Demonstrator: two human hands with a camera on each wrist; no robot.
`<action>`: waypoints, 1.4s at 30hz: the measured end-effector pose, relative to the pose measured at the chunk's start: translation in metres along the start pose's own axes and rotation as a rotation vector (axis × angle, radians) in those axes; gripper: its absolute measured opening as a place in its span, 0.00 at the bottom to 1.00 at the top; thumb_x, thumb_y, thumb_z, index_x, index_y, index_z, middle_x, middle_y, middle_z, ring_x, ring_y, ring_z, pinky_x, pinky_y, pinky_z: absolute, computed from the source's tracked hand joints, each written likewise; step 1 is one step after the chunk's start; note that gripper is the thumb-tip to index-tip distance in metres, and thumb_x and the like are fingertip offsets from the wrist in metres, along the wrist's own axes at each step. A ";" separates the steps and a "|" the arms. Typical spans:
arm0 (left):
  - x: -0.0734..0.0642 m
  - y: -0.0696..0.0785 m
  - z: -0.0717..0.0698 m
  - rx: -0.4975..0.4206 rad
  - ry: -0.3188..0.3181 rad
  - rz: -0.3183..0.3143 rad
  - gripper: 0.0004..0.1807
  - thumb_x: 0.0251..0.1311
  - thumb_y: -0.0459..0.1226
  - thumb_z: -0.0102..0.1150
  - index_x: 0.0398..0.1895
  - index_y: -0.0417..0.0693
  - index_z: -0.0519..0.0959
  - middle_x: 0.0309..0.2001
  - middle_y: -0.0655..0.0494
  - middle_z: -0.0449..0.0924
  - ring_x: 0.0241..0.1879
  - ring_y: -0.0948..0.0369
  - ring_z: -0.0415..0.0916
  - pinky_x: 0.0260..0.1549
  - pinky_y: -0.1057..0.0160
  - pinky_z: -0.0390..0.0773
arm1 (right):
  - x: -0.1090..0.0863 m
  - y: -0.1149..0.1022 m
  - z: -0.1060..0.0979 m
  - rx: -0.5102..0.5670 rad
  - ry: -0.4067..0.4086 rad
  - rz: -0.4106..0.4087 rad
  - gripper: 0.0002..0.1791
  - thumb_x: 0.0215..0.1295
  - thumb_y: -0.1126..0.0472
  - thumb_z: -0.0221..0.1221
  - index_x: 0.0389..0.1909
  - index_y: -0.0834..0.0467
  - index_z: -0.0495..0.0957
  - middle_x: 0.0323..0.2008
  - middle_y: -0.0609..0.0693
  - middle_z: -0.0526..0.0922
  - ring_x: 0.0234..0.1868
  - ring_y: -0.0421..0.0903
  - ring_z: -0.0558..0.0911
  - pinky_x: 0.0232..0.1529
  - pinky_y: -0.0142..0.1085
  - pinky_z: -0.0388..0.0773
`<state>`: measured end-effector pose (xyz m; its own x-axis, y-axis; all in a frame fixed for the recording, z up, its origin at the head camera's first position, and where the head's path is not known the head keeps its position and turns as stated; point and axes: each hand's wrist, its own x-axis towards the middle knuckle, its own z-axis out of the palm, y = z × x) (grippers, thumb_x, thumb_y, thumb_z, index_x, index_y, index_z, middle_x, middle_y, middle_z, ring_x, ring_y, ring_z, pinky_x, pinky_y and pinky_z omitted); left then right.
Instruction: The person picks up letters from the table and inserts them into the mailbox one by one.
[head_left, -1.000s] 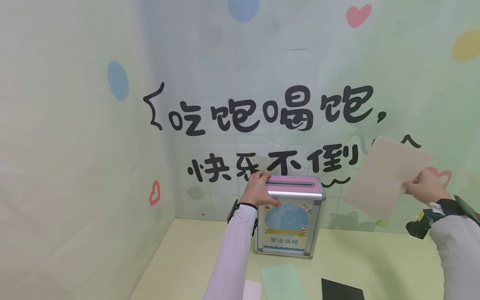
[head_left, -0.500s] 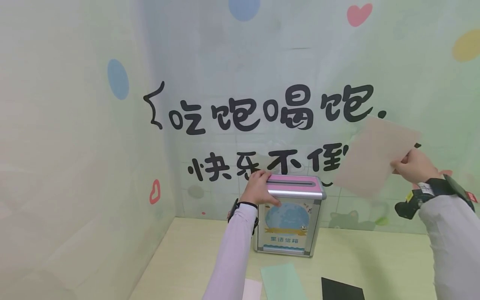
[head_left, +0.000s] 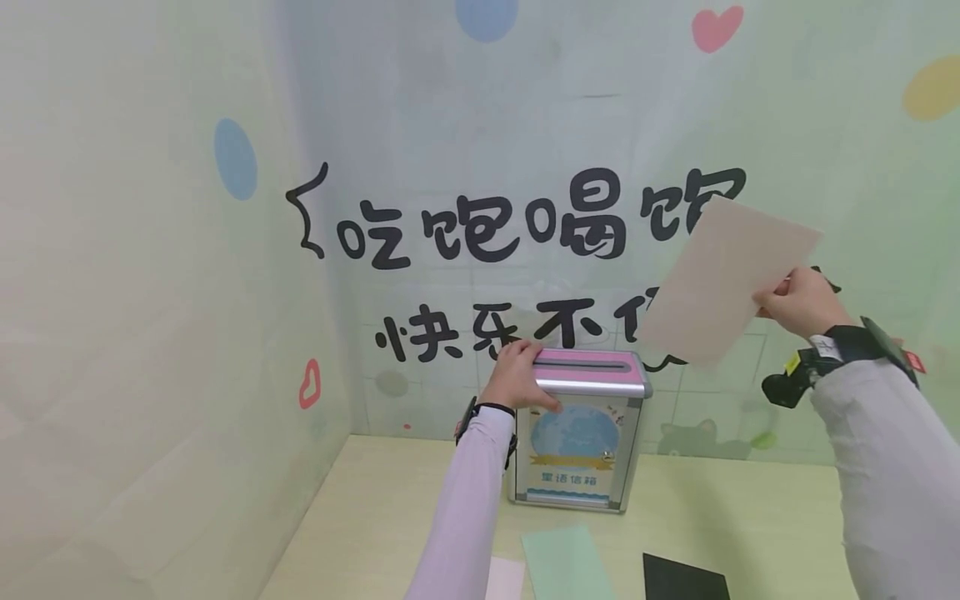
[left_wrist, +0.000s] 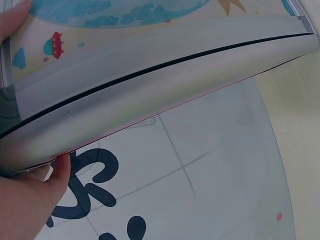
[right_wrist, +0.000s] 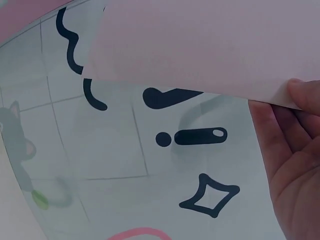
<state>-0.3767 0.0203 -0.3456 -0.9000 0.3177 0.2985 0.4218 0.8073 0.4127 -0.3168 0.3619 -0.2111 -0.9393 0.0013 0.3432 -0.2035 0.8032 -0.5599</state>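
2 fingertips' worth of grip holds the sheet: the thumb and bent fingers (right_wrist: 267,132) of the right hand (head_left: 804,304) pinch a pale pink sheet (head_left: 731,279) at its edge, around 4 o'clock on the paper, with hardly any gap between them beyond its thickness. The sheet hangs tilted in the air, its long side leaning from 1 toward 7 o'clock in the head view, at about 2 o'clock from the box (head_left: 573,454).

The left hand (head_left: 517,379) grips the box at its 10 o'clock corner, the thumb on the front and the fingers spread over the top, bent round the rim. The box stands upright on the worktop (head_left: 397,500); its pink top carries 1 long dark slot (head_left: 581,367), and its front shows a blue round picture above a gold ribbon and printed characters.

3 more papers lie flat, each cut off by the lower border of the head view: a mint green paper (head_left: 567,562) at 6 o'clock from the box, a small pale paper (head_left: 506,578) just beside it at 7, and a black paper (head_left: 686,577) at 5. Behind, 2 lines of bold black lettering (head_left: 480,225) cross the wall (head_left: 420,100), the sheet covering part of both.
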 end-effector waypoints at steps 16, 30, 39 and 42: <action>0.002 -0.007 -0.003 -0.009 0.015 -0.025 0.56 0.25 0.50 0.77 0.65 0.48 0.62 0.65 0.50 0.58 0.65 0.53 0.52 0.60 0.56 0.61 | 0.026 -0.046 0.019 0.050 -0.055 -0.032 0.24 0.63 0.64 0.47 0.54 0.76 0.57 0.48 0.77 0.70 0.32 0.49 0.82 0.29 0.28 0.73; 0.001 -0.003 -0.001 -0.008 -0.005 -0.013 0.56 0.26 0.51 0.76 0.66 0.48 0.61 0.66 0.49 0.57 0.65 0.52 0.51 0.61 0.56 0.59 | 0.035 -0.079 0.047 0.105 -0.151 -0.089 0.23 0.62 0.68 0.47 0.57 0.73 0.57 0.50 0.74 0.70 0.35 0.53 0.79 0.29 0.30 0.75; 0.001 -0.002 0.000 -0.009 -0.025 -0.017 0.57 0.26 0.51 0.76 0.67 0.49 0.59 0.67 0.49 0.55 0.66 0.52 0.49 0.61 0.56 0.59 | 0.038 -0.086 0.057 0.073 -0.166 -0.087 0.23 0.61 0.67 0.47 0.56 0.72 0.59 0.49 0.72 0.72 0.39 0.59 0.77 0.35 0.39 0.76; 0.001 -0.001 0.000 -0.011 -0.033 -0.017 0.57 0.27 0.51 0.76 0.67 0.49 0.59 0.67 0.48 0.55 0.66 0.52 0.49 0.61 0.55 0.58 | 0.039 -0.089 0.061 0.092 -0.180 -0.104 0.23 0.62 0.68 0.47 0.57 0.72 0.58 0.50 0.73 0.70 0.44 0.62 0.76 0.40 0.44 0.77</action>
<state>-0.3780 0.0199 -0.3458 -0.9101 0.3202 0.2629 0.4074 0.8073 0.4270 -0.3519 0.2538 -0.1942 -0.9443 -0.1915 0.2676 -0.3185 0.7358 -0.5977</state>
